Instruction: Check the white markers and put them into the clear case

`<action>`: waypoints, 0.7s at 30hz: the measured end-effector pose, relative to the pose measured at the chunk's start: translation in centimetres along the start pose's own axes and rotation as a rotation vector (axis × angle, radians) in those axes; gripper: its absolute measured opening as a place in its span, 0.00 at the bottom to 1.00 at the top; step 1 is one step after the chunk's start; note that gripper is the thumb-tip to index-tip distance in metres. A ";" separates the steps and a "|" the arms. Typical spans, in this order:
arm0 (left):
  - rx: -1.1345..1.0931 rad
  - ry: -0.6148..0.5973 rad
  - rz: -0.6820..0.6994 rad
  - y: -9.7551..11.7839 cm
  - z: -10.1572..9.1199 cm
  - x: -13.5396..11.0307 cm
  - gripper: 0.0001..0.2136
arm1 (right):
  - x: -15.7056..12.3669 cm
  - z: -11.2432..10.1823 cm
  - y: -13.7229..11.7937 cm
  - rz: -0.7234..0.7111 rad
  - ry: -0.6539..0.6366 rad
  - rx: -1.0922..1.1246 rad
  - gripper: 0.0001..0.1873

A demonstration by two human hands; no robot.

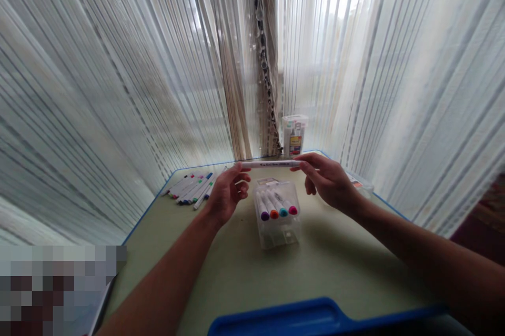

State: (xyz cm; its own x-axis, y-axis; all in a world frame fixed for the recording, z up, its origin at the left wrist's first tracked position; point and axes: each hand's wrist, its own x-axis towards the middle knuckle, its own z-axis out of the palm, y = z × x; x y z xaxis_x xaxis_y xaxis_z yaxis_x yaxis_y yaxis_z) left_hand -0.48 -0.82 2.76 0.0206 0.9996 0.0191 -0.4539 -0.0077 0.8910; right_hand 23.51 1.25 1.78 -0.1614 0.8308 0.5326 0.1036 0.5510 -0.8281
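Held level above the table is a white marker (272, 164) with small dark print along its barrel. My left hand (228, 194) pinches its left end between thumb and fingers. At the other end, my right hand (327, 178) grips it with thumb and forefinger, the other fingers curled below. Beneath the marker stands a clear plastic case (278, 236). Several white markers (275, 204) lie side by side in it, their purple, orange, teal and pink ends facing me. Left of my left hand is a loose pile of slim white markers (191, 189) with varied cap colours.
An upright clear box (295, 135) with a label stands at the table's back edge, near the striped curtain (165, 62). Another clear container (361, 186) sits partly behind my right hand. The pale green table (236, 278) has blue edging and a blue tray ledge (276, 320) in front.
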 end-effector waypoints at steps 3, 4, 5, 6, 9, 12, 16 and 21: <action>0.001 0.003 -0.003 0.0 0.0 0.0 0.19 | 0.0 0.0 0.0 0.002 0.004 -0.001 0.18; 0.003 0.003 -0.002 0.0 0.0 0.0 0.19 | 0.0 0.0 -0.1 0.001 0.004 -0.003 0.18; 0.004 0.002 -0.002 0.0 0.0 0.0 0.19 | 0.0 0.1 -0.1 -0.001 0.004 -0.006 0.18; 0.006 0.001 -0.001 0.0 0.0 0.0 0.19 | -0.1 0.1 -0.1 -0.002 0.004 -0.007 0.18; 0.000 0.003 -0.002 0.0 0.1 0.0 0.19 | -0.1 0.1 -0.2 -0.002 0.002 -0.009 0.18; -0.006 0.004 -0.004 0.0 0.1 0.0 0.19 | 0.0 0.0 0.0 0.002 0.000 -0.013 0.18; -0.009 -0.002 0.000 -0.1 0.0 0.0 0.19 | 0.0 0.0 0.2 -0.005 -0.008 -0.011 0.18; -0.008 -0.006 0.004 -0.1 -0.1 0.1 0.19 | -0.1 0.1 0.0 0.007 -0.005 -0.004 0.18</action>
State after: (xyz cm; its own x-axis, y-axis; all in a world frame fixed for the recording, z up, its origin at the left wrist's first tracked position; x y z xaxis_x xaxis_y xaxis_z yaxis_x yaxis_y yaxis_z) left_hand -0.50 -0.76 2.59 0.0237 0.9994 0.0255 -0.4614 -0.0117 0.8871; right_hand 23.45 1.20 1.73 -0.1657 0.8342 0.5260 0.1085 0.5456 -0.8310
